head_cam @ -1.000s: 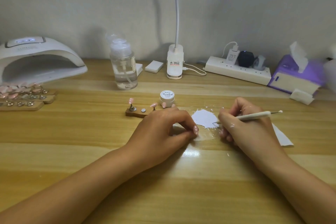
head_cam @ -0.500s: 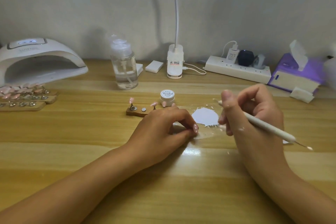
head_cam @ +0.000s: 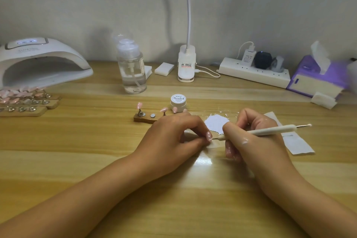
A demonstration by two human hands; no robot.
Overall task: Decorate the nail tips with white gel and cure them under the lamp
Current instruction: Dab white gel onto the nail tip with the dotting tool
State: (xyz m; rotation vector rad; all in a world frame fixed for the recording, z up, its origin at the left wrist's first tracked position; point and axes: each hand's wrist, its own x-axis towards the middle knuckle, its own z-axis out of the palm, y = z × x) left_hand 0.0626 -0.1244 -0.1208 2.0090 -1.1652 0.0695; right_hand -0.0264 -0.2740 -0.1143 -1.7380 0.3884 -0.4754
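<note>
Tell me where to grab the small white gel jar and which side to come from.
Best pinch the gel jar across its round side wall, coming straight down from above. It stands upright, short and wide with the lid on, and the left hand and the wooden nail stand crowd its near and left sides.

lamp [head_cam: 44, 58] far left, bottle [head_cam: 133, 75] behind the holder [head_cam: 144, 119], jar [head_cam: 178, 101] beside it, probably a tissue box [head_cam: 316, 79] far right

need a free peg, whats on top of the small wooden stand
The wooden stand carries a pink nail tip at its left, a bare metal disc, a second pink tip. The left hand hides its right end.
</note>
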